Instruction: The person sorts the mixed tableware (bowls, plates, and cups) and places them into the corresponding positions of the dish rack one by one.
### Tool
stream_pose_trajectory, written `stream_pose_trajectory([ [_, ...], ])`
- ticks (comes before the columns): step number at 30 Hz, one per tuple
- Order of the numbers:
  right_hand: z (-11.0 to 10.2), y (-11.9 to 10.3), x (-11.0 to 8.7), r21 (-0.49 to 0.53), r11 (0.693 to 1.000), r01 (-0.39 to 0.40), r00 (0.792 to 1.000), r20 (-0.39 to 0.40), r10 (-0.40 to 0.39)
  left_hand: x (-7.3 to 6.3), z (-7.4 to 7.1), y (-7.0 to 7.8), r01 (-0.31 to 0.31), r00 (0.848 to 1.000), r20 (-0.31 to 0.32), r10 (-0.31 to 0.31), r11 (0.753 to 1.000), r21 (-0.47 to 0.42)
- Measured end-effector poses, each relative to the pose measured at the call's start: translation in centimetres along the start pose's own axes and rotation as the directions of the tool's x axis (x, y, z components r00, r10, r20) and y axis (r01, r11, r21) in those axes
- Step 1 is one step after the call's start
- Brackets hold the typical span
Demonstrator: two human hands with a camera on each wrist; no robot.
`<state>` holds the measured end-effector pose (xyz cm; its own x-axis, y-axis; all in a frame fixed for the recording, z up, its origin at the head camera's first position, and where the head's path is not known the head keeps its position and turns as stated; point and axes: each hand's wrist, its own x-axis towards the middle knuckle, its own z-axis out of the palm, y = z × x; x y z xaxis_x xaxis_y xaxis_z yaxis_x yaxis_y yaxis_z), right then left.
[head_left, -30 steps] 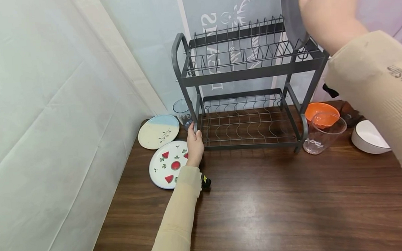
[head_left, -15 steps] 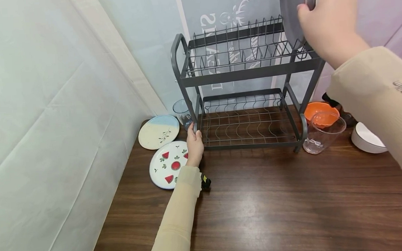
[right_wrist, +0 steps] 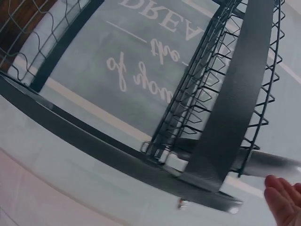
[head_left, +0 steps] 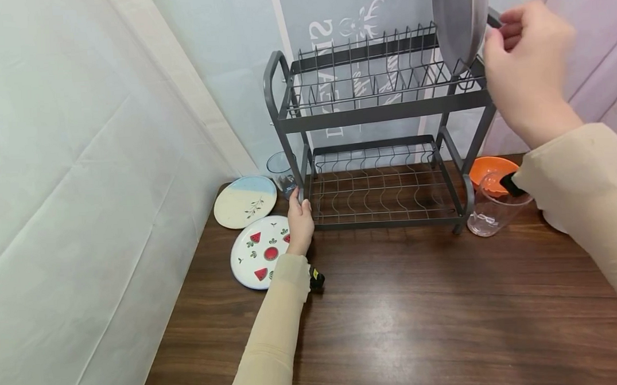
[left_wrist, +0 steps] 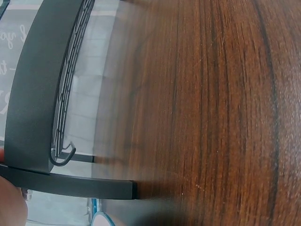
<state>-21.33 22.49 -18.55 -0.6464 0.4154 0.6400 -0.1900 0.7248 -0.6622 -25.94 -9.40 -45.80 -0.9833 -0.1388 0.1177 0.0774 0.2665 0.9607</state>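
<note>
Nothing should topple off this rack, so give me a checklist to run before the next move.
1. Left hand gripping the rack: ok, on its left front leg.
2. Gray dish standing on edge in the upper tier: ok, at the right end.
3. Right hand not gripping the gray dish: ok.
4. Gray dish steady unaided: cannot tell.
5. Watermelon plate racked: not ok, on the table.

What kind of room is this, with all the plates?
I can't be sure, but it looks like a kitchen-style corner: a dark dish rack stands on a wooden table, with a watermelon-patterned plate beside it.
</note>
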Motion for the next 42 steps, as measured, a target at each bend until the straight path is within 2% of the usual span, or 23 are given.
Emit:
stream_pose_trajectory([
  [3, 0.1, 1.1, -0.9, 0.101, 0.993, 0.056, 0.992, -0.121, -0.043, 0.0, 0.0, 0.0, 0.003, 1.0, 0.0, -0.003, 1.0, 0.001],
  [6, 0.2, 2.5, -2.0, 0.172, 0.98, 0.104, 0.971, -0.231, -0.063, 0.0, 0.1, -0.1, 0.001, 1.0, 0.001, -0.001, 1.0, 0.003],
  [8, 0.3, 3.5, -2.8, 0.207, 0.971, 0.119, 0.957, -0.286, -0.056, 0.1, 0.1, -0.1, 0.0, 1.0, 0.001, 0.0, 1.0, 0.009],
  [11, 0.8, 5.1, -4.1, 0.237, 0.967, 0.099, 0.948, -0.317, -0.02, 0.0, 0.0, -0.2, 0.003, 1.0, -0.002, -0.003, 1.0, 0.014],
  [13, 1.3, 6.5, -4.9, 0.232, 0.969, 0.083, 0.952, -0.307, -0.008, 0.0, 0.0, -0.2, 0.003, 1.0, -0.005, -0.003, 1.0, 0.016],
  [15, 1.9, 7.9, -5.7, 0.237, 0.971, 0.031, 0.963, -0.268, 0.035, -0.1, 0.0, -0.2, -0.002, 1.0, -0.012, 0.002, 1.0, 0.013],
  [19, 3.0, 10.2, -7.2, 0.233, 0.965, -0.125, 0.976, -0.145, 0.161, -0.2, 0.0, -0.1, -0.023, 1.0, -0.018, 0.023, 1.0, 0.012],
  [23, 4.0, 11.9, -8.3, 0.237, 0.935, -0.262, 0.96, -0.031, 0.277, -0.2, 0.0, -0.1, -0.02, 1.0, -0.012, 0.02, 1.0, 0.009],
  [27, 4.9, 13.2, -9.3, 0.248, 0.905, -0.347, 0.937, 0.041, 0.348, -0.2, 0.0, -0.2, 0.009, 1.0, -0.001, -0.009, 1.0, 0.008],
  [33, 6.5, 14.8, -10.6, 0.167, 0.902, -0.397, 0.917, 0.097, 0.386, -0.2, 0.1, -0.2, 0.004, 1.0, 0.0, -0.004, 1.0, 0.008],
  [38, 7.5, 15.5, -11.6, 0.117, 0.918, -0.379, 0.924, 0.107, 0.368, -0.1, 0.1, -0.4, 0.003, 1.0, 0.003, -0.003, 1.0, -0.002],
  [42, 7.9, 15.8, -11.8, 0.112, 0.919, -0.379, 0.923, 0.111, 0.367, -0.1, 0.0, -0.3, 0.002, 1.0, 0.004, -0.002, 1.0, -0.007],
])
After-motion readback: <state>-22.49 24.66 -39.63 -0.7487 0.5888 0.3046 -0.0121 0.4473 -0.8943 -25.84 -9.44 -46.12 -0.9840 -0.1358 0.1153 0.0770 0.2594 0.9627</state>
